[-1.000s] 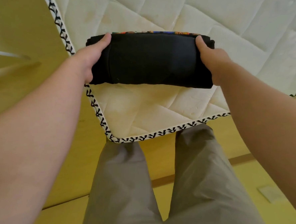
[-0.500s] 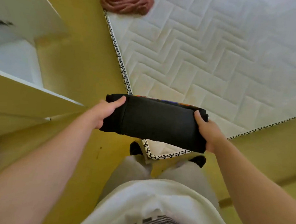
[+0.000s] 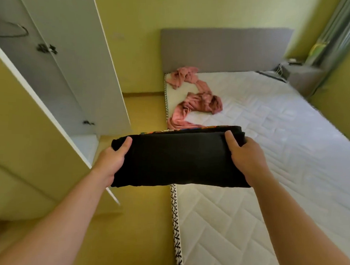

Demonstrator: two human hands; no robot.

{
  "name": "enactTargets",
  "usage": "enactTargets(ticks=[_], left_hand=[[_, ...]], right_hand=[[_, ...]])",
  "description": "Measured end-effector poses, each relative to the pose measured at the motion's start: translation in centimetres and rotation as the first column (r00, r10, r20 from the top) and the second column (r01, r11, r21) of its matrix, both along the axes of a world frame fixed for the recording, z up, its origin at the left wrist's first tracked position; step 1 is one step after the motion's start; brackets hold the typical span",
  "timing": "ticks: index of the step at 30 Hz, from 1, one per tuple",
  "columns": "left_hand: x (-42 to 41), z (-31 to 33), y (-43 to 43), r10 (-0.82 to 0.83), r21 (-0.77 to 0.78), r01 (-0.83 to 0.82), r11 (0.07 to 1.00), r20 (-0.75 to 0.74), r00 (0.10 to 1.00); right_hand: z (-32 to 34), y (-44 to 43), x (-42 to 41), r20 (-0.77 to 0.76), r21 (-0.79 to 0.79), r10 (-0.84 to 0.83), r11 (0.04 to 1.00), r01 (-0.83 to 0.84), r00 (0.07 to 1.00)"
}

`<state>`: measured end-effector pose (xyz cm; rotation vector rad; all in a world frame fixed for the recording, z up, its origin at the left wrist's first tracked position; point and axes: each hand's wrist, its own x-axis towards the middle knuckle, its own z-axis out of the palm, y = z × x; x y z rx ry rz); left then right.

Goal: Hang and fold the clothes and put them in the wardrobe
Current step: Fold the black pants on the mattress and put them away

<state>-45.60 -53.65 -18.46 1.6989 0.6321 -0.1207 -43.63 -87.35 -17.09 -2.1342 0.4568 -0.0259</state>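
Transfer to the wardrobe (image 3: 57,59) is judged to be the step in hand. In the head view, a folded black garment (image 3: 180,159) is held level in the air, over the strip of floor between the open wardrobe and the edge of the mattress (image 3: 269,179), with a multicoloured strip showing along its far edge. The bundle is gripped at its left end by the left hand (image 3: 111,161) and at its right end by the right hand (image 3: 248,157). On each hand the thumb is pressed flat on top of the cloth; the other fingers are tucked beneath it and cannot be seen, so it cannot be told whether they are spread. To do the step well, the bundle should be kept flat and lightly tensioned between both ends so that the layers are not allowed to slide apart. It should be swung left past the open wardrobe door (image 3: 16,133), lowered onto the pale wardrobe bottom (image 3: 85,145) or a shelf, and released only once fully supported. A sag in the unsupported middle is the likeliest fault. A crumpled pink garment (image 3: 196,101) lies on the mattress near the headboard (image 3: 224,47), well apart from the hands, and is judged not yet dealt with.
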Motion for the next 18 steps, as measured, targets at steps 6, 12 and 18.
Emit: enactTargets(ticks=[6, 12, 18], left_hand=[[4.2, 6.5, 4.3, 0.104, -0.073, -0.093, 0.993, 0.179, 0.978], [12.6, 9.4, 9.8, 0.17, -0.12, -0.139, 0.983, 0.318, 0.933], [22.1, 10.9, 14.6, 0.194, -0.1, -0.167, 0.981, 0.411, 0.891]], right_hand=[[6.5, 4.3, 5.8, 0.17, -0.132, 0.049, 0.991, -0.027, 0.984], [11.5, 10.4, 14.1, 0.322, -0.244, 0.068, 0.97, 0.013, 0.944], [14.6, 16.0, 22.4, 0.408, -0.294, 0.074, 0.954, 0.054, 0.91]])
